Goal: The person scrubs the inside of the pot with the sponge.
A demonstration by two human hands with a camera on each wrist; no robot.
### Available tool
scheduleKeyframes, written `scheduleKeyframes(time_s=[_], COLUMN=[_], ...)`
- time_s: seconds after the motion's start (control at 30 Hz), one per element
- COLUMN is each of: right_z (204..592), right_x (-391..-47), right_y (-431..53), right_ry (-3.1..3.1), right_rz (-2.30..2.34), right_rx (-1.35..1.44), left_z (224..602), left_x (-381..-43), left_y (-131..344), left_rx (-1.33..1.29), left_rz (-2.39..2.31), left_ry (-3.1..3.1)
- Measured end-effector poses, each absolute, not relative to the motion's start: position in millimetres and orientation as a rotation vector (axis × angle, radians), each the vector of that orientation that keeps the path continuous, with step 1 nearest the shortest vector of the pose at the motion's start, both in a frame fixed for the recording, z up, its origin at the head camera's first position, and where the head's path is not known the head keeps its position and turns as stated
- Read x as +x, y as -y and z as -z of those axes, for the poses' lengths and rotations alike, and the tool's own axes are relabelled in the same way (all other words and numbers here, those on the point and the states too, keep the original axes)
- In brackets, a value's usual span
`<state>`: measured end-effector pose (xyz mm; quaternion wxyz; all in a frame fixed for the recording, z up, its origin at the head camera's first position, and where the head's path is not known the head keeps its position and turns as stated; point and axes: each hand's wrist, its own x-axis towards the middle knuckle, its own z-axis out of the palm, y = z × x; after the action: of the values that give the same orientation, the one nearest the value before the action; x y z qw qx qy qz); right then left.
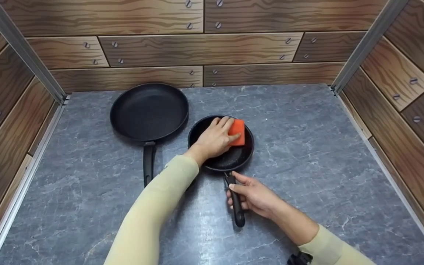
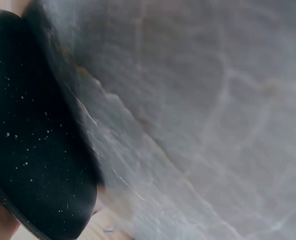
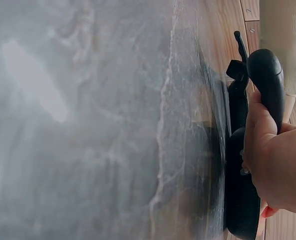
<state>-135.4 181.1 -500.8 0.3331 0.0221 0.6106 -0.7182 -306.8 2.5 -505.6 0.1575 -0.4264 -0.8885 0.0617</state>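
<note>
A small black frying pan [image 1: 230, 162] sits on the table, its handle [image 1: 237, 206] toward me. Inside it, my left hand [image 1: 215, 139] grips an orange sponge [image 1: 238, 129] against the pan's inner surface, thumb on the near side. My right hand [image 1: 256, 195] holds the handle near the pan body, thumb on top. In the right wrist view the black handle [image 3: 266, 75] rises out of my curled right hand [image 3: 272, 160], and a bit of the sponge [image 3: 269, 212] shows below. The left wrist view catches the pan's speckled dark side [image 2: 33, 130].
A larger black frying pan [image 1: 149, 110] stands to the left and farther back, its handle [image 1: 148, 162] pointing at me and partly behind my left sleeve. The grey marbled tabletop [image 1: 307, 147] is bounded by wood-patterned walls [image 1: 197, 49] at the back and sides.
</note>
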Motion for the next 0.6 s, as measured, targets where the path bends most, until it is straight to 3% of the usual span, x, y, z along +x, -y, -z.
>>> scheduleKeyframes(time_s=[0.6], right_z=[502], right_x=[-133], right_y=[-181], right_ry=[-1.607], right_rz=[1.882], right_rx=[0.082], left_z=[499], left_x=[-319], left_y=[0], left_rx=[-1.171], left_rz=[-0.382], left_ry=[2.621])
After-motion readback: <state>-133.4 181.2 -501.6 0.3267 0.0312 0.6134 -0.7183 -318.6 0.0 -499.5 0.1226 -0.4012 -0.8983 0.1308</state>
